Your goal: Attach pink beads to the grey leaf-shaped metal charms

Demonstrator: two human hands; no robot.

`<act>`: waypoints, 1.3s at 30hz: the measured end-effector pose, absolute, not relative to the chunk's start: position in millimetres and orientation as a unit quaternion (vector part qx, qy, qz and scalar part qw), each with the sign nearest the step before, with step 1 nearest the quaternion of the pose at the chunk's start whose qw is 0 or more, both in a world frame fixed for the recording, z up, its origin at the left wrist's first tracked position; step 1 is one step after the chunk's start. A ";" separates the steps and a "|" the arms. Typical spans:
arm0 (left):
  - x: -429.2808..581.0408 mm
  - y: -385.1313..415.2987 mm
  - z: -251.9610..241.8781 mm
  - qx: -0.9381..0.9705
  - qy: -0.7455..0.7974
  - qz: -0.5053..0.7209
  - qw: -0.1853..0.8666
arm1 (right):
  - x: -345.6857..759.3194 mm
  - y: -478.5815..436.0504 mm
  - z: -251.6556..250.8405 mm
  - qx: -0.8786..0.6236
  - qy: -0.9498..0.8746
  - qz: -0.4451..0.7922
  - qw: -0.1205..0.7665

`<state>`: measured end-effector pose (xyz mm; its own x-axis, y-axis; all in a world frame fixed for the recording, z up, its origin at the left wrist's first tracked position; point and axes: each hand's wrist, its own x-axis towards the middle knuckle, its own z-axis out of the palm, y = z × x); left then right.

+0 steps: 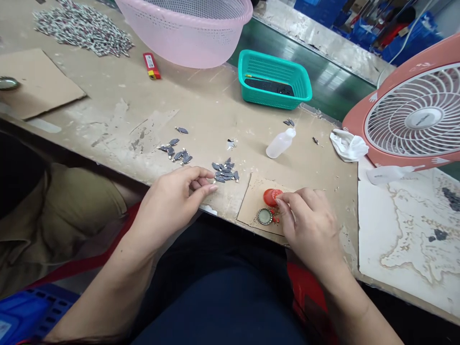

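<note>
My left hand (168, 201) hovers over the table edge, its thumb and fingertips pinched on a small shiny metal piece (211, 181). Just beyond it lies a small pile of dark grey metal charms (224, 171), with more of them scattered farther left (173, 152). My right hand (309, 225) rests on a cardboard square (253, 206), its fingertips gripping a red round cap (272, 197). Beside that cap sit a round metal lid with a green centre (265, 216) and a few small red bits (275, 219).
A plastic squeeze bottle (281, 143) and white cloth (348, 146) lie to the right, near a pink desk fan (413, 110). Behind stand a teal basket (273, 91) holding a phone and a pink colander (183, 33). A heap of charms (82, 28) and a red lighter (152, 65) lie at the back.
</note>
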<state>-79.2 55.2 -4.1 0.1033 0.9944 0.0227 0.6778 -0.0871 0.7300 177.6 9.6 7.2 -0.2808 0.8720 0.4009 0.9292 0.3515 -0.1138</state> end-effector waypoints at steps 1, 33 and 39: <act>-78.3 53.7 -3.1 0.675 0.598 0.300 0.311 | 177.8 9.1 7.7 -0.572 -0.789 -0.050 0.221; -8.3 10.4 16.2 0.374 0.394 0.386 0.746 | 163.5 -55.6 33.1 -0.616 -0.547 0.276 0.495; -2.8 7.3 21.7 0.353 0.378 0.385 0.764 | 154.3 -51.8 33.7 -0.596 -0.596 0.236 0.484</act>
<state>-2.8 7.3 21.7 0.4175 0.8557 -0.3059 -0.3216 0.4539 0.8310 154.3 -51.8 33.7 0.1788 0.9382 0.2964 0.4815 0.1793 -0.8579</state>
